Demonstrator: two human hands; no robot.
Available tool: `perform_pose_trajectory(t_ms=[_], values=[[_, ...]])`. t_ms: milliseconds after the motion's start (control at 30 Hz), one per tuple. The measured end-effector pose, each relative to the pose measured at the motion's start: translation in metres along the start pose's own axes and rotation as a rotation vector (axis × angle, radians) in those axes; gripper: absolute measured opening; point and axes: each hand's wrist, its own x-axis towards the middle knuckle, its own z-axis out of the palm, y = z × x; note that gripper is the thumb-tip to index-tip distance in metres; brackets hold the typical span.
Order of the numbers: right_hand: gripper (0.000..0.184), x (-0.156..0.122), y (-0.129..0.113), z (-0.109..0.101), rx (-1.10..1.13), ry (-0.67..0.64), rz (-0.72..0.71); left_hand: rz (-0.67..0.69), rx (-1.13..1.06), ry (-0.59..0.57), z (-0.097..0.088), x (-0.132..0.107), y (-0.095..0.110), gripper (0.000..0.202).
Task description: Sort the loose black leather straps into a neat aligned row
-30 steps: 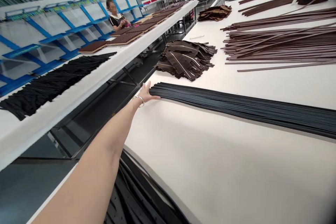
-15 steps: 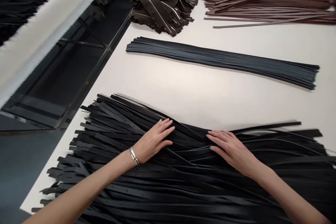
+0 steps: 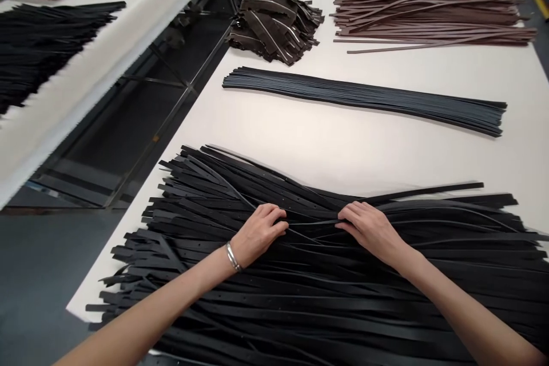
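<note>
A wide heap of long black straps [image 3: 326,297] covers the near part of the white table [image 3: 300,143]. Both my hands rest on top of it, near its far edge. My left hand [image 3: 259,233], with a silver bangle on the wrist, has its fingers curled around a thin black strap [image 3: 311,222]. My right hand [image 3: 369,229] pinches the same strap a little to the right. The strap runs between the two hands.
Beyond the heap lies a neat bundle of dark straps [image 3: 364,97]. Farther back sit a pile of short dark brown pieces [image 3: 274,23] and long brown straps [image 3: 429,17]. A second white bench [image 3: 86,80] on the left, across a gap, bears more black straps [image 3: 38,40].
One second ago my left hand reached out to the far bundle's end. Since then both hands came down flat on the near heap, and their fingers have now curled onto one strap.
</note>
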Motion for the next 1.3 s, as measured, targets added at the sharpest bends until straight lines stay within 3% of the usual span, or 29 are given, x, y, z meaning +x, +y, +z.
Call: perform_pose_trajectory(t_ms=[167, 267, 333, 433, 600, 700, 767, 833, 933, 967, 1033, 1100, 1200, 1300], values=[[0.012, -0.011, -0.006, 0.003, -0.089, 0.115, 0.078, -0.144, -0.170, -0.012, 0.001, 0.014, 0.013, 0.017], [0.008, -0.013, -0.010, 0.003, -0.121, 0.233, 0.057, -0.185, -0.137, -0.065, 0.006, 0.035, 0.020, 0.023], [0.009, -0.013, -0.003, -0.005, -0.151, 0.316, 0.068, -0.121, -0.067, -0.155, 0.006, 0.050, 0.021, 0.009], [0.017, -0.014, 0.023, -0.032, -0.257, 0.367, 0.100, -0.139, -0.063, -0.219, -0.015, 0.062, 0.008, 0.016], [0.035, -0.024, 0.094, -0.095, -0.431, 0.249, 0.093, -0.381, 0.143, -0.166, -0.093, 0.069, -0.054, 0.027], [0.063, -0.036, 0.157, -0.119, -0.589, 0.192, 0.202, -0.447, 0.291, -0.145, -0.117, 0.082, -0.108, 0.035], [0.077, -0.051, 0.210, -0.126, -0.637, 0.113, 0.310, -0.480, 0.302, -0.163, -0.108, 0.091, -0.141, 0.039], [0.082, -0.074, 0.263, -0.128, -0.599, 0.037, 0.400, -0.516, 0.256, -0.211, -0.085, 0.099, -0.166, 0.032], [0.070, -0.101, 0.314, -0.120, -0.600, 0.142, 0.566, -0.503, 0.204, -0.212, -0.045, 0.109, -0.183, 0.013], [0.065, -0.101, 0.317, -0.113, -0.628, 0.198, 0.625, -0.491, 0.200, -0.187, -0.034, 0.113, -0.186, 0.012], [0.050, -0.084, 0.301, -0.092, -0.635, 0.256, 0.636, -0.461, 0.185, -0.134, -0.020, 0.118, -0.189, 0.017], [0.033, -0.042, 0.260, -0.065, -0.513, 0.240, 0.464, -0.430, 0.162, -0.098, -0.016, 0.122, -0.191, 0.021], [0.049, 0.043, 0.187, -0.023, -0.236, 0.214, 0.270, -0.395, 0.129, -0.080, -0.019, 0.122, -0.193, 0.022], [0.058, 0.109, 0.141, 0.009, -0.047, 0.195, 0.242, -0.373, 0.116, -0.029, -0.017, 0.119, -0.192, 0.037]])
